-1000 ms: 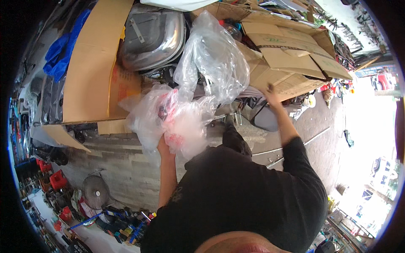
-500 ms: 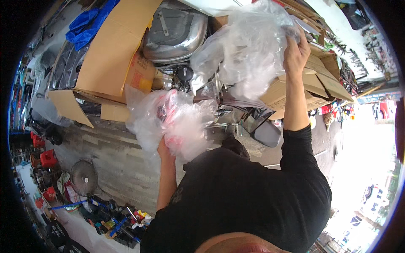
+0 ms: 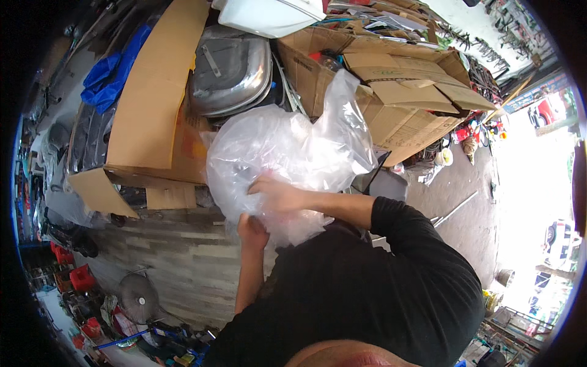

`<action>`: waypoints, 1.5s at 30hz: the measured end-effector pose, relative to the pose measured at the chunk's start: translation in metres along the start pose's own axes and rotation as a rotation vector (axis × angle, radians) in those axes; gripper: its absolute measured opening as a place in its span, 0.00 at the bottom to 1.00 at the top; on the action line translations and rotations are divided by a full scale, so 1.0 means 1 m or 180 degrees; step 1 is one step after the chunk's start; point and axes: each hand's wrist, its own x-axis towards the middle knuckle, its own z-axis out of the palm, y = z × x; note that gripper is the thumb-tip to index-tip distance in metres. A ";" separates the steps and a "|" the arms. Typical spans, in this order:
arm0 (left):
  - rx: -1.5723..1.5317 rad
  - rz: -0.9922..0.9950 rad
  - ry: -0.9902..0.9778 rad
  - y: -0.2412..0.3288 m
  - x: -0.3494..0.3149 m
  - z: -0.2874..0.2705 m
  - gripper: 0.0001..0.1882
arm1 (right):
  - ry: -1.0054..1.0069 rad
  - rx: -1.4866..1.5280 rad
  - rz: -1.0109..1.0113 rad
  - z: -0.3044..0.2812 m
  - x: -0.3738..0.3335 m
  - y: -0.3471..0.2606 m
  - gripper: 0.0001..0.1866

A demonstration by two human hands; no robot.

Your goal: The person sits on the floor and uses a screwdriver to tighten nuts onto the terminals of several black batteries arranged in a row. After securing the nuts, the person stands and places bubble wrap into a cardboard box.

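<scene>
A bundle of clear plastic bags point(image 3: 263, 140) puffs up in front of my body, and a hint of red print shows faintly through it. At the bundle's near side my left hand point(image 3: 252, 232) is closed on gathered plastic. Just above it my right hand point(image 3: 280, 196) lies across the bundle with its fingers curled into the plastic, slightly blurred. A loose end of the plastic sticks up at the right. What lies under the bundle is hidden.
At the left stands a tall open cardboard box point(image 3: 150, 92). Behind the bundle rests a grey-and-silver rounded case point(image 3: 229, 73), near a white container point(image 3: 269, 17). Another cardboard box point(image 3: 416, 122) sits at the right. A round fan point(image 3: 139, 298) stands on the floor at lower left.
My right hand has come from the far upper right down and left to my left hand, bringing its plastic bag in. The two lots of plastic are now gathered together.
</scene>
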 end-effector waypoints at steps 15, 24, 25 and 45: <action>0.0760 0.0729 0.2518 -0.056 -0.022 0.022 0.23 | -0.1417 -0.0019 0.0289 -0.019 -0.002 -0.034 0.23; 0.0950 0.1506 0.3086 -0.062 -0.038 0.035 0.23 | -0.1424 -0.0442 -0.0631 -0.185 -0.032 -0.068 0.21; 0.0992 0.1581 0.3096 -0.056 -0.035 0.038 0.23 | -0.0632 0.0171 -0.0976 -0.217 -0.052 -0.050 0.20; 0.1286 0.1959 0.3091 -0.070 0.040 0.075 0.24 | 0.1479 -0.4910 0.2183 -0.687 -0.259 -0.001 0.21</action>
